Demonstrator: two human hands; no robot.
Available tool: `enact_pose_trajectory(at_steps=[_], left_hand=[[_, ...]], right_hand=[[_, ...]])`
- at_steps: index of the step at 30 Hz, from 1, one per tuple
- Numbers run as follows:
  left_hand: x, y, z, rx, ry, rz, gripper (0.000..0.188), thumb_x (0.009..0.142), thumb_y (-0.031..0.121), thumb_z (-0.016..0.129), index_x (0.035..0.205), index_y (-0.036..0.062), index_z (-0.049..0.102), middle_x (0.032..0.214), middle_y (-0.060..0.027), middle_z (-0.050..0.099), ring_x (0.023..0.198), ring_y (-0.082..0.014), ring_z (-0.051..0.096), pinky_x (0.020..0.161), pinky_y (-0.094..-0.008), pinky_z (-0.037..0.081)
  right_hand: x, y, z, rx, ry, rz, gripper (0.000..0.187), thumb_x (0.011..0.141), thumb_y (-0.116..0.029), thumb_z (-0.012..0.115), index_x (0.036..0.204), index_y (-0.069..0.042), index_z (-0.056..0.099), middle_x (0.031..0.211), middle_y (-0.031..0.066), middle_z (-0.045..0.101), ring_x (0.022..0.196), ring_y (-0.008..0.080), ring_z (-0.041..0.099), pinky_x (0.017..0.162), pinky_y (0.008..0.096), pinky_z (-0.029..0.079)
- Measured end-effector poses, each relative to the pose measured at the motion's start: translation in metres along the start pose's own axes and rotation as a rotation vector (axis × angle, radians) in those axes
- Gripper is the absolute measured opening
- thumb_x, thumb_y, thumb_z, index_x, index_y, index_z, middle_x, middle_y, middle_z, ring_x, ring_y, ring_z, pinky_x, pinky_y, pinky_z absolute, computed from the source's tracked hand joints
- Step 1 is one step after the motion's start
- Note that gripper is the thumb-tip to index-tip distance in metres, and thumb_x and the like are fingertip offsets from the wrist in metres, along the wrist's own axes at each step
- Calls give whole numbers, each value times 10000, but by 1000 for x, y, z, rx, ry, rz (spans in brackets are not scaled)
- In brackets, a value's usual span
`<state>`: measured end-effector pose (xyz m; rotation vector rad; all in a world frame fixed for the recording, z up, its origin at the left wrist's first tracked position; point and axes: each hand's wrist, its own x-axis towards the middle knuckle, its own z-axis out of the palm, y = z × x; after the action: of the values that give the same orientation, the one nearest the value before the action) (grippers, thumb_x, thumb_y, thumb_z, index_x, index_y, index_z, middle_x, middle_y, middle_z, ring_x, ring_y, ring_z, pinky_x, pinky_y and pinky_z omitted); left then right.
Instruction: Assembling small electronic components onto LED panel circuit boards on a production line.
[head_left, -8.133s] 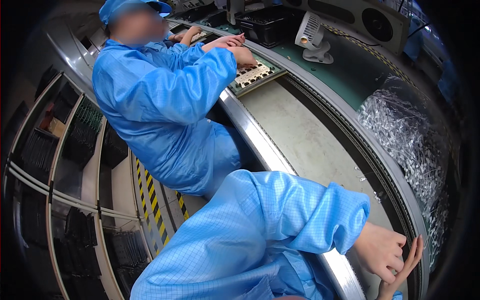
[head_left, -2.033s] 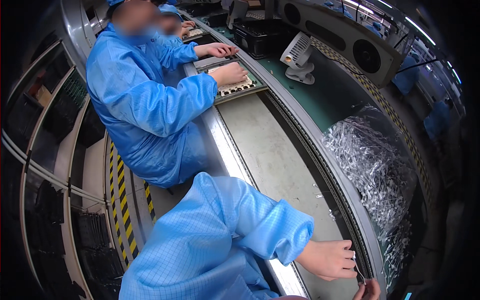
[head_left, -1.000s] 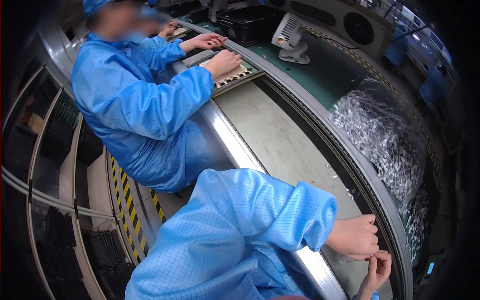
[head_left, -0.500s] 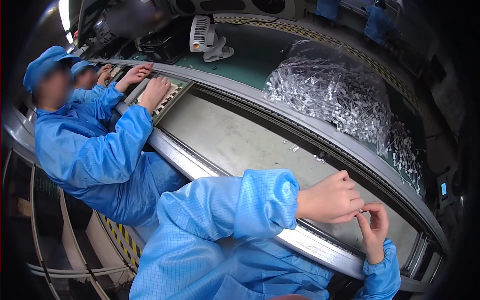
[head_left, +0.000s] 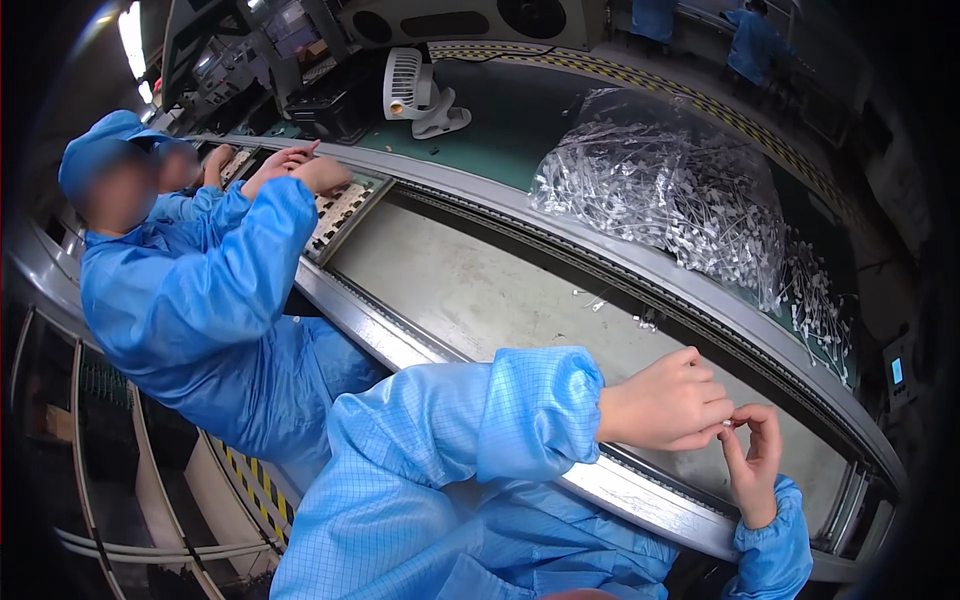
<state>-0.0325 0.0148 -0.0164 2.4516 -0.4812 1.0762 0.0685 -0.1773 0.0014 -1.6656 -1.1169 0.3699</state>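
Above the conveyor's near rail, my left hand [head_left: 668, 402] is curled, back upward, its thumb and forefinger closed at the tips. My right hand [head_left: 757, 462] meets it from the right in a pinch. A tiny white piece [head_left: 728, 424] shows where the fingertips of both hands come together; most of it is hidden, so its kind is unclear. Beyond my hands, a clear plastic bag [head_left: 655, 190] full of short white cables with connectors lies on the green bench. More white cables [head_left: 815, 310] spill from its right end.
A few loose cables [head_left: 645, 322] lie on the grey conveyor bed [head_left: 480, 285]. Metal rails [head_left: 640, 500] run along it. At left a co-worker in blue [head_left: 200, 290] reaches over a tray of parts [head_left: 340, 212]. A white fan [head_left: 408, 88] stands on the bench [head_left: 490, 115].
The whole view has shifted slightly. My hands stay pinched together in nearly the same pose. The co-worker's hands have moved over the tray, baring more of its parts.
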Motion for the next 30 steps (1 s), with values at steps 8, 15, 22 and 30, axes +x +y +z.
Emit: enact_pose_trajectory(at_steps=[8, 15, 22, 30], left_hand=[[-2, 1, 8, -51, -10, -13, 188, 796, 284, 686, 841, 117, 610, 786, -6, 577, 742, -218, 551, 756, -384, 409], [-5, 2, 14, -16, 31, -35, 134, 782, 266, 653, 776, 136, 620, 708, 10, 584, 697, -211, 553, 696, -373, 357], [-8, 1, 20, -28, 11, -61, 150, 801, 290, 666, 799, 144, 630, 713, 21, 571, 685, -201, 523, 704, -365, 348], [-5, -1, 17, -13, 18, -51, 173, 814, 314, 672, 792, 147, 634, 702, 21, 569, 677, -204, 523, 702, -367, 343]], right_hand=[[-6, 10, -7, -62, -27, -35, 223, 869, 61, 630, 1072, 10, 554, 1007, 87, 554, 923, 167, 536, 846, 286, 432], [-6, 23, -8, -30, -67, 10, 241, 912, 26, 600, 1128, 2, 497, 1046, 61, 491, 946, 151, 487, 883, 284, 399], [-5, 27, -10, -24, -67, 30, 244, 912, 26, 596, 1130, 3, 487, 1060, 63, 491, 952, 154, 488, 888, 283, 395], [-2, 27, -12, -49, -96, 19, 268, 913, 35, 589, 1148, -3, 467, 1081, 59, 477, 981, 146, 478, 903, 277, 390]])
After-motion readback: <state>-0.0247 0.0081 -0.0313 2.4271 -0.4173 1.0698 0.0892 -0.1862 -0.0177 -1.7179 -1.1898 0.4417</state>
